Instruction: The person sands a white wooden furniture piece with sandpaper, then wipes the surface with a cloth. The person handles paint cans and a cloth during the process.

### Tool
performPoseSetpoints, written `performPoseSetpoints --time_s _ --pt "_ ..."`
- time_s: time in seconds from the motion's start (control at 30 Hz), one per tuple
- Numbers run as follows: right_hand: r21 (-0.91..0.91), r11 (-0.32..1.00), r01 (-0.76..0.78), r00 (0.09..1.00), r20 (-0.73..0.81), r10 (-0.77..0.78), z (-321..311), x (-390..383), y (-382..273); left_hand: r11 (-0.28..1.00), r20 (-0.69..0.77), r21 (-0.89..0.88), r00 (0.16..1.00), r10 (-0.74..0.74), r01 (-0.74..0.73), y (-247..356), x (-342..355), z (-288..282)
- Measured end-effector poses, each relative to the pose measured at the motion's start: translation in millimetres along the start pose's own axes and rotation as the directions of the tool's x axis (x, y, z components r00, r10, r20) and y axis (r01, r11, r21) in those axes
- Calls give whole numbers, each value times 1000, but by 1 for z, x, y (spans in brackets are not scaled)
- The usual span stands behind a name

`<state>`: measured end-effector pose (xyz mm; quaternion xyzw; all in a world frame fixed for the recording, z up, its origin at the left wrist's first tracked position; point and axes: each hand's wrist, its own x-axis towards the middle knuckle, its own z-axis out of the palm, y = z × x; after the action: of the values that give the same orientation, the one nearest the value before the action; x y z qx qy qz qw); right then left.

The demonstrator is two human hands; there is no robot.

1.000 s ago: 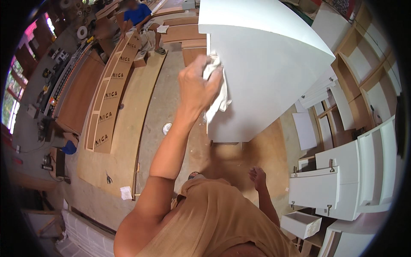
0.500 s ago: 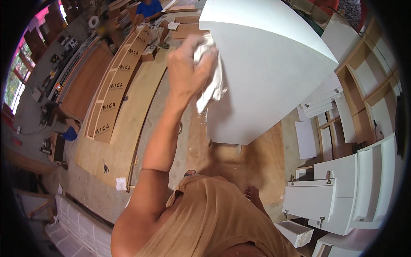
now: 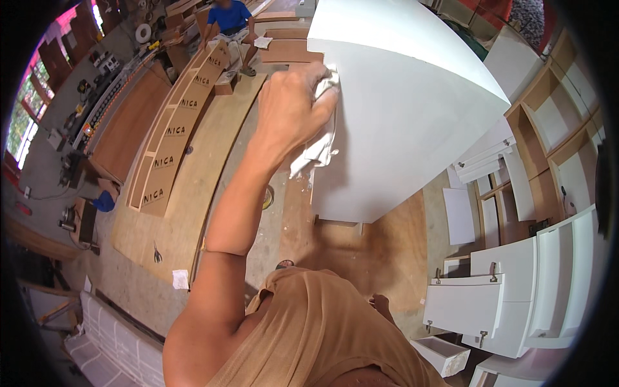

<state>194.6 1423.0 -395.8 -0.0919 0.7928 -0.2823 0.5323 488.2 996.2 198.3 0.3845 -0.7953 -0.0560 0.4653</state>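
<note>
My left hand (image 3: 293,106) reaches forward, closed around a crumpled white cloth (image 3: 320,151). It holds the cloth against the left edge of a large white cabinet (image 3: 406,129). Part of the cloth hangs loose below my fingers, beside the cabinet's side panel. The cabinet stands upright ahead of me, with a bright top face and a broad flat side toward me. My right hand is out of sight.
A long wooden frame (image 3: 176,132) lies on a plywood sheet (image 3: 145,238) at left, near pliers (image 3: 157,253). Someone in a blue shirt (image 3: 230,17) sits at the back. White hinged doors (image 3: 464,303) and open shelf units (image 3: 548,122) crowd the right side.
My left hand and the cloth sit slightly lower and further right in the picture. The cabinet's near corner has shifted slightly the same way. The grip on the cloth stays.
</note>
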Motion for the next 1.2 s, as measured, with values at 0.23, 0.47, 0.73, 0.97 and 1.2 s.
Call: performPoseSetpoints --time_s 0.23,0.47,0.73,0.97,1.2 --pt "152 988 -35 998 63 25 23 -10 -39 883 -220 -468 972 -81 -32 -18 1 11" --pt "143 988 -54 998 20 52 14 -10 -29 398 -70 -906 878 -473 142 -8 -4 14" --pt "-262 934 243 968 121 -218 -1 17 20 955 -316 -220 941 121 -197 -28 2 -2" --pt "-112 967 229 971 95 -219 21 6 -9 985 -304 -26 940 154 -170 -12 5 -8" --pt "119 992 -43 999 29 40 32 -24 -50 969 -217 -62 951 221 -240 -28 -1 -17"
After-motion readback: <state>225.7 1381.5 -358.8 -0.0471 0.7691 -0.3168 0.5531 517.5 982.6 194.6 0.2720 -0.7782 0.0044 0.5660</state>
